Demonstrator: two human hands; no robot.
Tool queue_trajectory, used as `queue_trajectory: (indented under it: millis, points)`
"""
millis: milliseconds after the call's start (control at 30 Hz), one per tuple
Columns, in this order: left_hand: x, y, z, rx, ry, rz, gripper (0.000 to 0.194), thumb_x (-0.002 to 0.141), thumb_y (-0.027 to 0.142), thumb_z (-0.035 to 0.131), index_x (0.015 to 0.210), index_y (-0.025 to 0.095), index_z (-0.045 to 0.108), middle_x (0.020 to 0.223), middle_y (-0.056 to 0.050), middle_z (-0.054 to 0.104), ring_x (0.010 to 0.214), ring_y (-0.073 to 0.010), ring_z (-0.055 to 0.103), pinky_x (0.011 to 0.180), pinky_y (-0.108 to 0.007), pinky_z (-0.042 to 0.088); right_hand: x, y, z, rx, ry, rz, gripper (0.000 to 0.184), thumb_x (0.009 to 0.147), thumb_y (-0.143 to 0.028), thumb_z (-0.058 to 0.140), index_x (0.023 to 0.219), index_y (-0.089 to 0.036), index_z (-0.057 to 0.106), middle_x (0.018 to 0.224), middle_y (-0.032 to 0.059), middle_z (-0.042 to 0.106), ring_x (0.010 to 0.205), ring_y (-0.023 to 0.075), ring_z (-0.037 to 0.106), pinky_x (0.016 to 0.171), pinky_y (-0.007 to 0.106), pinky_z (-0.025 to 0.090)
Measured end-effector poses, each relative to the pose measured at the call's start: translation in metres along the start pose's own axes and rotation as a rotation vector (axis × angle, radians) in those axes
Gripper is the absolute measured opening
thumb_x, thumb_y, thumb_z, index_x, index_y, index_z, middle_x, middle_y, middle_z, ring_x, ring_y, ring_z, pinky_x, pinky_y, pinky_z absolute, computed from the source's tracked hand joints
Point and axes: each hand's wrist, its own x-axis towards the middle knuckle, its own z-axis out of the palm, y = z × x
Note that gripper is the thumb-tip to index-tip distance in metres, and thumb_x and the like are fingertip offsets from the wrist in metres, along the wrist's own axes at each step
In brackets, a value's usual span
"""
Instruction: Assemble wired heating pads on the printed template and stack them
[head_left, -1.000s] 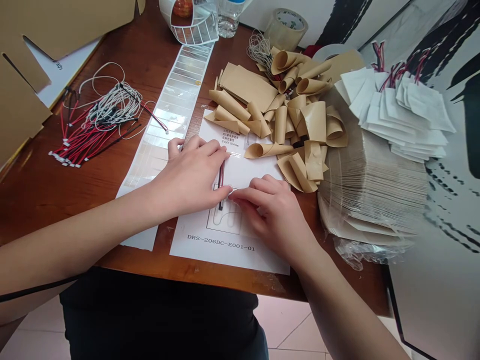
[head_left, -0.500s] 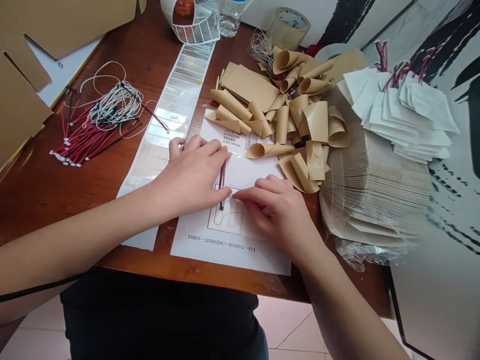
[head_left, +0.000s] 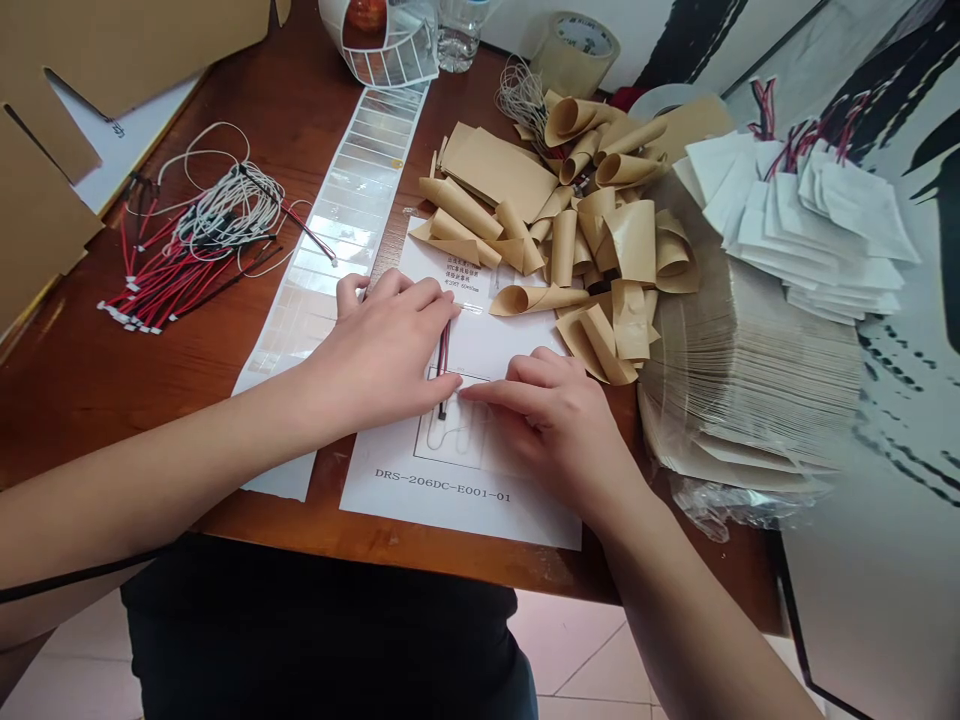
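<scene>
Head view: a thin red-and-black wire [head_left: 443,362] lies upright on a white sheet [head_left: 517,510] printed "DRS-206DC-E001-01", between the left hand [head_left: 379,355] and the right hand [head_left: 551,425]. Both hands rest flat, fingers loosely spread, with no visible grip (the sheet's small upper print is too tiny to read). Curled kraft paper pieces [head_left: 577,235] heap just beyond; red-and-white wire leads [head_left: 187,260] lie left on the wooden table [head_left: 112,420].

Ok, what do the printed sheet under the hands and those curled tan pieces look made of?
The printed sheet looks like plain white paper: matte, thin, with black printing. The curled tan pieces look like matte kraft paper or thin card, given their brown colour and tight curl; any coating can't be told.
</scene>
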Motion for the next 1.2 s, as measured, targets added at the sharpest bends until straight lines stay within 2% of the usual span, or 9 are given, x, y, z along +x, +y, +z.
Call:
queue_trajectory:
  millis: [167,500,767,1000,1200]
  points:
    - [0.000,0.000,0.001,0.003,0.000,0.002,0.053,0.088,0.048,0.067,0.132,0.018,0.063,0.142,-0.013,0.062,0.132,-0.0391,0.047,0.112,-0.063,0.024,0.000,0.002,0.002,-0.006,0.014,-0.013,0.040,0.089,-0.001,0.053,0.098,-0.026,0.082,0.065,-0.0011,0.044,0.069,0.0170,0.041,0.067,0.032,0.026]
    - [0.000,-0.001,0.001,0.001,0.005,0.012,0.054,0.088,0.047,0.067,0.132,0.017,0.064,0.141,-0.013,0.062,0.131,-0.0399,0.047,0.112,-0.063,0.024,-0.001,0.002,0.004,-0.019,0.043,-0.028,0.034,0.092,-0.004,0.056,0.095,-0.025,0.083,0.065,-0.0010,0.043,0.068,0.0168,0.039,0.067,0.032,0.027]
    - [0.000,-0.001,-0.001,-0.006,-0.009,0.014,0.056,0.090,0.049,0.063,0.136,0.017,0.062,0.140,-0.013,0.062,0.130,-0.0390,0.048,0.111,-0.063,0.025,-0.002,-0.002,-0.001,-0.102,-0.025,-0.062,0.031,0.095,-0.008,0.059,0.104,-0.025,0.082,0.067,0.0001,0.048,0.072,0.0182,0.040,0.072,0.034,0.030]
    - [0.000,0.000,0.002,0.021,0.019,0.014,0.057,0.088,0.051,0.066,0.134,0.017,0.063,0.140,-0.013,0.062,0.132,-0.0397,0.047,0.111,-0.061,0.025,0.002,-0.002,-0.012,0.002,-0.012,-0.019,0.027,0.097,-0.009,0.055,0.102,-0.019,0.080,0.068,0.0003,0.054,0.067,0.0165,0.045,0.068,0.033,0.034]
    - [0.000,0.000,0.001,0.032,0.015,0.012,0.057,0.087,0.050,0.068,0.134,0.017,0.063,0.142,-0.013,0.062,0.132,-0.0393,0.047,0.113,-0.060,0.024,0.001,0.001,-0.014,0.001,-0.092,-0.016,0.030,0.097,-0.009,0.054,0.098,-0.022,0.081,0.066,0.0014,0.056,0.068,0.0177,0.045,0.066,0.032,0.034]
